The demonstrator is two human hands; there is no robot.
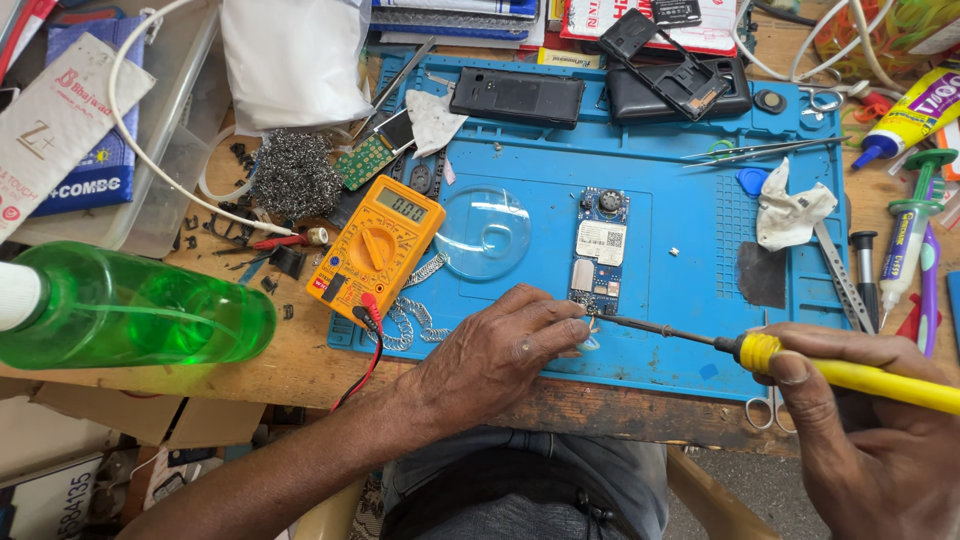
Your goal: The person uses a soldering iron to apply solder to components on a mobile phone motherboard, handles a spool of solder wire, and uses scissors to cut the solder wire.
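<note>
Near the bench's front edge, the left hand (490,345) pins the small circuit board (598,250) while the right hand (865,430), clasping a yellow-handled soldering iron (760,352), touches its lower end; soldering looks underway, phone shells unassembled.

Small blue circuit board (598,252) lies flat on the blue mat, long axis running away from me, component side up: white sticker mid-board, round black part at far end, metal shield near the bottom. Yellow-handled soldering iron (800,362) in my right hand (870,430), nearly horizontal, dark tip at the board's near edge.
</note>
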